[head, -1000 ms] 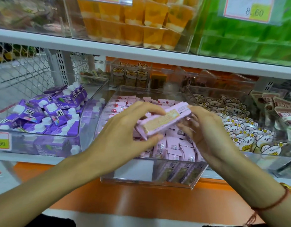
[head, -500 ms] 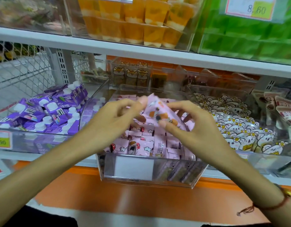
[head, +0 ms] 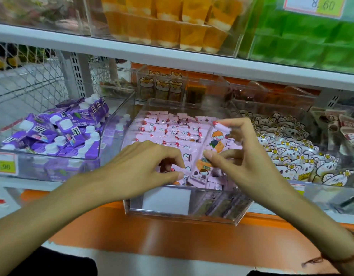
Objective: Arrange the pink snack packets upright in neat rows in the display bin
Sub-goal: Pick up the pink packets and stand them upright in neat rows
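Observation:
A clear display bin (head: 240, 212) on the middle shelf holds several pink snack packets (head: 172, 132) standing in rows. My right hand (head: 242, 156) pinches one pink packet (head: 210, 150) with cartoon figures on its face, thumb low and a finger at its top end; the packet stands tilted in the bin's front right part. My left hand (head: 144, 166) reaches into the front of the bin and pinches the top edge of another pink packet (head: 178, 168) between thumb and curled fingers.
A clear bin of purple cartons (head: 58, 132) stands to the left, a bin of white flower-print packets (head: 291, 156) to the right. Behind are small bins with cat-print packs (head: 162, 86). An upper shelf (head: 172, 56) carries orange cups and green packs overhead.
Both hands came down from above the bin into its front. The packet held between both hands is now in my right hand alone, lowered among the rows; my left hand took another packet.

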### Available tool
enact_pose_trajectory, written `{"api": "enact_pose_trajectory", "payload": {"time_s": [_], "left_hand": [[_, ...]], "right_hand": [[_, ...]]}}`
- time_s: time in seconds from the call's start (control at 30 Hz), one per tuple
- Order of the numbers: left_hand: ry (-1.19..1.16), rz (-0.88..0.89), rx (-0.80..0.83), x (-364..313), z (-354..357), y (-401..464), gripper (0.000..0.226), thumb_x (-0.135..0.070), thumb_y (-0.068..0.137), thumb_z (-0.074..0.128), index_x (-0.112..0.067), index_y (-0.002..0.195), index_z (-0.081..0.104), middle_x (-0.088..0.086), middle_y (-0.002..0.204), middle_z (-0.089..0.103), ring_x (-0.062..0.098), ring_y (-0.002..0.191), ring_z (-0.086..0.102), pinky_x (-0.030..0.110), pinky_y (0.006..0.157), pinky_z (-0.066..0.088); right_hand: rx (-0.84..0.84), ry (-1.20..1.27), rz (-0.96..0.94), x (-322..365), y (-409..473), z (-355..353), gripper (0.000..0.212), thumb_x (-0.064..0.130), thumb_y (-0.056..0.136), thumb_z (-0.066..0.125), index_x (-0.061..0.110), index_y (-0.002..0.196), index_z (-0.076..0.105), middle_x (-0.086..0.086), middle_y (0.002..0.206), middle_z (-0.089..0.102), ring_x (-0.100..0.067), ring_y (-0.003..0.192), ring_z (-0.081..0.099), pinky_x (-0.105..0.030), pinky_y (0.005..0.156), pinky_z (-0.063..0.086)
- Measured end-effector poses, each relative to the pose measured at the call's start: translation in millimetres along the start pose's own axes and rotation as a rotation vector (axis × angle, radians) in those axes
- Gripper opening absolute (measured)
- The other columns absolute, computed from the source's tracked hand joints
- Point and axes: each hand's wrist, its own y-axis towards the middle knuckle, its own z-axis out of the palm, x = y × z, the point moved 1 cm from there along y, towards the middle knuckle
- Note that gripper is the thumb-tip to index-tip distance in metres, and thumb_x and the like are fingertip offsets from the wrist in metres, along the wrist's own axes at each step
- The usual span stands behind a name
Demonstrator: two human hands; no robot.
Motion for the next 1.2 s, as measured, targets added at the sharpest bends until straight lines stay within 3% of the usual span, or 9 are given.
{"api": "enact_pose_trajectory", "payload": {"time_s": [0.1, 0.2, 0.33, 0.57, 0.67, 0.8, 0.93, 1.07, 1.2], "left_hand": [[-0.042, -0.021, -0.064, -3.4, 1.2, -1.1, 0.009, -0.042, 0.082, 0.066, -0.033, 0.084, 0.067, -0.022, 0.067, 0.063, -0.001, 0.071, 0.056, 0.014, 0.06, 0.039], [-0.139, -0.097, -0.166, -7.1, 4.7, -2.3, 0.009, -0.039, 0.079, 0.07, -0.031, 0.076, 0.068, -0.022, 0.065, 0.065, -0.005, 0.07, 0.059, 0.009, 0.063, 0.039], [-0.226, -0.169, -0.22, -11.9, 12.5, -4.8, 0.012, -0.038, 0.078, 0.072, -0.029, 0.071, 0.067, -0.018, 0.066, 0.067, -0.006, 0.07, 0.062, 0.02, 0.073, 0.046], [0.082, -0.078, -0.099, -10.9, 6.5, -4.5, 0.014, -0.05, 0.081, 0.062, -0.04, 0.091, 0.065, -0.019, 0.076, 0.064, 0.001, 0.077, 0.054, 0.017, 0.062, 0.037], [0.11, -0.008, -0.091, -7.2, 4.8, -4.1, 0.021, -0.052, 0.081, 0.06, -0.038, 0.096, 0.064, -0.02, 0.095, 0.062, 0.0, 0.094, 0.049, 0.024, 0.072, 0.039], [-0.012, -0.013, -0.162, -7.4, 8.5, 1.0, 0.025, -0.057, 0.08, 0.061, -0.036, 0.093, 0.066, -0.023, 0.099, 0.062, 0.001, 0.099, 0.05, 0.029, 0.084, 0.043], [0.035, -0.024, -0.113, -8.8, 15.7, 7.0, 0.044, -0.067, 0.081, 0.047, -0.039, 0.11, 0.064, -0.023, 0.11, 0.061, 0.0, 0.103, 0.049, 0.024, 0.087, 0.04], [0.095, -0.05, -0.049, -5.9, 18.4, 9.9, 0.049, -0.069, 0.081, 0.043, -0.042, 0.119, 0.059, -0.024, 0.116, 0.057, 0.001, 0.106, 0.048, 0.02, 0.078, 0.033], [0.163, -0.038, 0.008, -4.6, 19.1, 12.1, 0.05, -0.066, 0.084, 0.042, -0.042, 0.126, 0.054, -0.025, 0.122, 0.05, 0.002, 0.109, 0.042, 0.022, 0.076, 0.026]], "right_hand": [[0.068, -0.018, 0.009, 0.9, 1.2, -8.7, 0.042, 0.042, 0.07, 0.074, 0.042, 0.098, 0.044, 0.028, 0.105, 0.053, -0.005, 0.068, 0.063, -0.023, 0.063, 0.053], [0.157, -0.28, -0.05, 0.9, 0.5, -8.7, 0.034, 0.041, 0.068, 0.075, 0.035, 0.092, 0.051, 0.011, 0.101, 0.057, -0.013, 0.085, 0.058, -0.038, 0.074, 0.052], [0.279, -0.44, -0.08, 1.3, 1.0, -3.9, 0.016, 0.036, 0.076, 0.073, 0.037, 0.089, 0.064, 0.012, 0.088, 0.058, -0.006, 0.08, 0.054, -0.028, 0.072, 0.046], [0.49, -0.459, -0.005, 2.0, 1.5, -4.5, 0.025, 0.019, 0.088, 0.059, 0.035, 0.103, 0.071, 0.015, 0.093, 0.057, -0.007, 0.084, 0.055, -0.028, 0.077, 0.045], [0.426, -0.336, 0.003, 1.4, 6.9, -6.9, 0.023, 0.014, 0.09, 0.058, 0.03, 0.099, 0.072, 0.009, 0.088, 0.061, -0.007, 0.075, 0.055, -0.018, 0.067, 0.043], [0.143, -0.39, 0.041, -6.4, 22.4, -11.8, 0.01, 0.022, 0.087, 0.064, 0.026, 0.089, 0.072, 0.007, 0.084, 0.068, -0.008, 0.067, 0.057, -0.023, 0.063, 0.047], [0.289, -0.64, 0.083, -10.9, 25.6, 1.1, 0.02, 0.041, 0.082, 0.068, 0.031, 0.099, 0.071, 0.011, 0.09, 0.056, -0.001, 0.074, 0.046, -0.023, 0.07, 0.039], [0.256, -0.616, 0.042, -1.7, 26.2, 6.0, 0.009, 0.034, 0.077, 0.074, 0.034, 0.071, 0.068, 0.015, 0.079, 0.057, -0.003, 0.075, 0.051, -0.031, 0.071, 0.045], [0.309, -0.559, 0.026, -2.3, 22.4, 7.1, 0.01, 0.03, 0.09, 0.06, 0.031, 0.081, 0.054, 0.014, 0.068, 0.058, 0.003, 0.061, 0.052, -0.035, 0.069, 0.05]]}}
